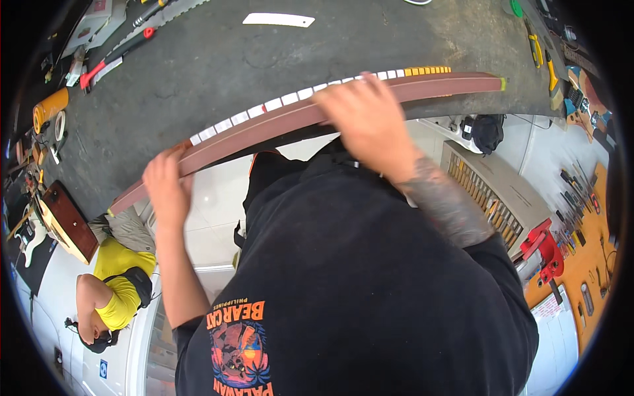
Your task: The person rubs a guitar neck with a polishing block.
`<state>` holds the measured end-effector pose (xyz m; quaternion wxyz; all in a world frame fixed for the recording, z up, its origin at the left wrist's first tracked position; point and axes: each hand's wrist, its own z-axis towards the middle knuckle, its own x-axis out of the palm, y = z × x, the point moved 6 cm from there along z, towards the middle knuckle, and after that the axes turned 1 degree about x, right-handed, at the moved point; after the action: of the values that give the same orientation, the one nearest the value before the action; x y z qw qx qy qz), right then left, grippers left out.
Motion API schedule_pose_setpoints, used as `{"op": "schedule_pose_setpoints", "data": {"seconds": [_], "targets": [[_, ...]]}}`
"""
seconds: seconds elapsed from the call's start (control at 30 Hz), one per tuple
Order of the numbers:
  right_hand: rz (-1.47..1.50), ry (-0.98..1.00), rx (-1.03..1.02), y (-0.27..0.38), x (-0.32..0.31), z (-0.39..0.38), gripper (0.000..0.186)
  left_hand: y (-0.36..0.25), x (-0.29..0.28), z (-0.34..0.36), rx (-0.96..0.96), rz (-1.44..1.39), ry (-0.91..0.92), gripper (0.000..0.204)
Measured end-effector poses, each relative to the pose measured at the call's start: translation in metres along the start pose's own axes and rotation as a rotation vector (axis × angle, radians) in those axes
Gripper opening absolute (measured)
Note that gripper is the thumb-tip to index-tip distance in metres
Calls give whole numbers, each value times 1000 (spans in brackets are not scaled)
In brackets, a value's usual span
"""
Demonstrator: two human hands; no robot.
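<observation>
A long reddish-brown bar [277, 120], which looks wooden, lies along the near edge of the dark workbench top [198, 72]. Its ends carry small yellow-green marks. My left hand [166, 181] is closed round the bar near its left end. Right of the middle, my right hand [370, 119] grips it from above, the fingers bent over its far side. Just behind the bar runs a row of white segments [290, 98], turning into yellow ones [429, 70] at the right; my right fingertips reach over this row.
A white blade-like strip [279, 20] lies at the far side. A red-handled tool [99, 69], an orange roll [51, 109] and a tape roll [60, 125] sit left. Yellow-handled pliers [535, 49] lie right. Beyond are a person in yellow [122, 284] and a red clamp [545, 254].
</observation>
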<state>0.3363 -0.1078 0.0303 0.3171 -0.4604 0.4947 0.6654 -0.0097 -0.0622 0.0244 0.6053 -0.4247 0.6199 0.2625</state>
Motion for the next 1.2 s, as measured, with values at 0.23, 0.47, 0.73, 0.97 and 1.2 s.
{"op": "schedule_pose_setpoints", "data": {"seconds": [0.23,0.47,0.73,0.97,1.2], "targets": [[-150,95,65,-117,-48,-43,46,-120,20,68,120,27,52,45],[-55,38,-17,-16,-6,7,38,0,2,20,41,22,-35,48],[-78,59,-16,-118,-58,-33,47,-123,19,75,148,23,-11,43],[26,-53,-109,-2,-2,-1,33,-3,-2,7,-21,11,51,54],[-83,36,13,-82,-41,-51,40,-102,25,38,113,79,36,34]]}}
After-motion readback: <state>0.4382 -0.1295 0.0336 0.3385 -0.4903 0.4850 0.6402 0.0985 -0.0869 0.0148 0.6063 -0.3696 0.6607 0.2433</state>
